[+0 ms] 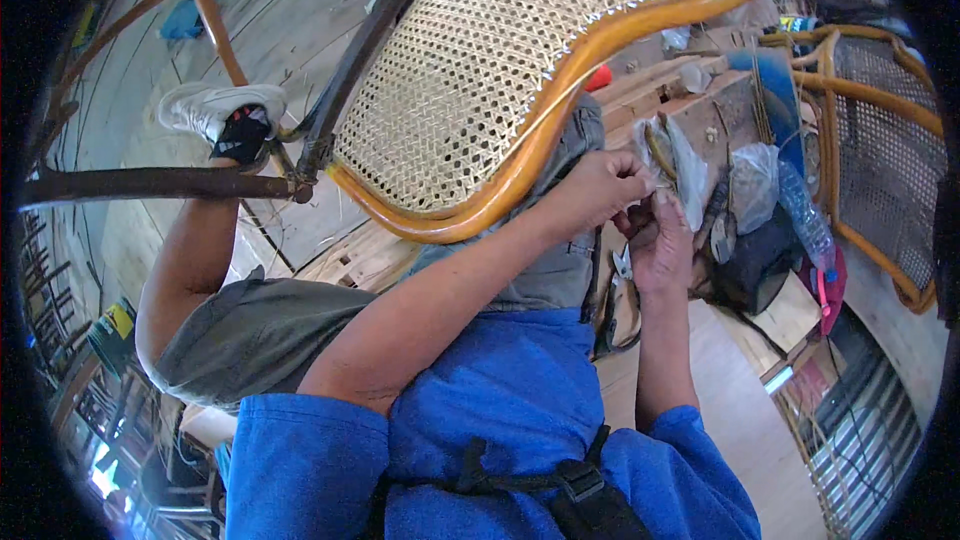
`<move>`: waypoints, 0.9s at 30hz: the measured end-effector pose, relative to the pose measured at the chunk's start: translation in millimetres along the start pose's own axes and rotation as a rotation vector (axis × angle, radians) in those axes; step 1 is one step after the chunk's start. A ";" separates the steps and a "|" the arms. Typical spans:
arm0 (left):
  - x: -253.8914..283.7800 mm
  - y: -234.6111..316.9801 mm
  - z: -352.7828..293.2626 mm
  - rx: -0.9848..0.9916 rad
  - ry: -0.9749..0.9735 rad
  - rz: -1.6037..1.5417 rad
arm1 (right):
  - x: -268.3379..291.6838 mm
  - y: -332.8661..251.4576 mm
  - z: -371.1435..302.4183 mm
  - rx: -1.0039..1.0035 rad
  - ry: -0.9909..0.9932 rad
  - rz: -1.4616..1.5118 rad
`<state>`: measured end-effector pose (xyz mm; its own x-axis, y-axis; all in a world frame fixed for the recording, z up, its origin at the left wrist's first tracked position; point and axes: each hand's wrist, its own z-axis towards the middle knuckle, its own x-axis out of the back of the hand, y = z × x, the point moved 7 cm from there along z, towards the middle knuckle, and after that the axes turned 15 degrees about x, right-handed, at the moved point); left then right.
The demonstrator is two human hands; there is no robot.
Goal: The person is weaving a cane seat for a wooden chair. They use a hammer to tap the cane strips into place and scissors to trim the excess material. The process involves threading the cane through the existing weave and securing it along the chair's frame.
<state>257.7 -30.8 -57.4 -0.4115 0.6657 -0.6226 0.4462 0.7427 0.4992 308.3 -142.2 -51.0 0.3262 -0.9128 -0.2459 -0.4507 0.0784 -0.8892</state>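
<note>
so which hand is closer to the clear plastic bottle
Right. The right hand is left of the bottle, not touching it; the left hand is farther left of it.

Both hands (662, 252) are close together beside a cane panel (470, 70) with a curved frame (440, 228).

Open room lies over the pale board (730, 380) right of the right forearm (665, 350). The cane panel's curved rim (518, 168) blocks the way left of the left hand (603, 185); plastic bags (755, 185) and a bottle (800, 208) clutter the space ahead and rightward, with scissors (622, 266) between the forearms.
</note>
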 end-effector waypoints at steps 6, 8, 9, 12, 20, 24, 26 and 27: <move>3.7 -4.4 6.1 0.019 0.039 0.007 | 92.5 -5.9 -35.8 0.323 -0.195 -1.317; 3.3 -3.3 3.1 0.044 0.020 -0.001 | 125.1 14.5 -51.1 0.244 -0.267 -1.429; 2.9 -4.0 1.9 0.060 0.003 -0.006 | 122.5 19.8 -59.0 0.210 -0.313 -1.508; 4.6 -5.1 5.0 -0.014 -0.022 -0.093 | 131.7 35.3 -70.1 0.128 -0.359 -1.505; 4.3 -14.5 11.7 0.084 -0.038 -0.087 | 118.2 5.7 -65.5 -0.024 -0.341 -1.287; 6.8 -17.0 13.9 0.137 -0.035 -0.097 | 95.6 -12.2 -72.4 -0.400 -0.214 -0.880; 6.6 -15.7 11.4 0.143 -0.041 -0.109 | 80.1 -14.8 -78.8 -0.530 -0.282 -0.629; 5.3 -15.5 11.2 0.146 -0.047 -0.114 | 75.5 -16.3 -78.1 -0.478 -0.294 -0.634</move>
<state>257.5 -39.6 -75.2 -0.4299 0.5715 -0.6990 0.5112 0.7922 0.3332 275.4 -243.7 -24.9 0.8089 -0.5802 0.0950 -0.3908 -0.6513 -0.6504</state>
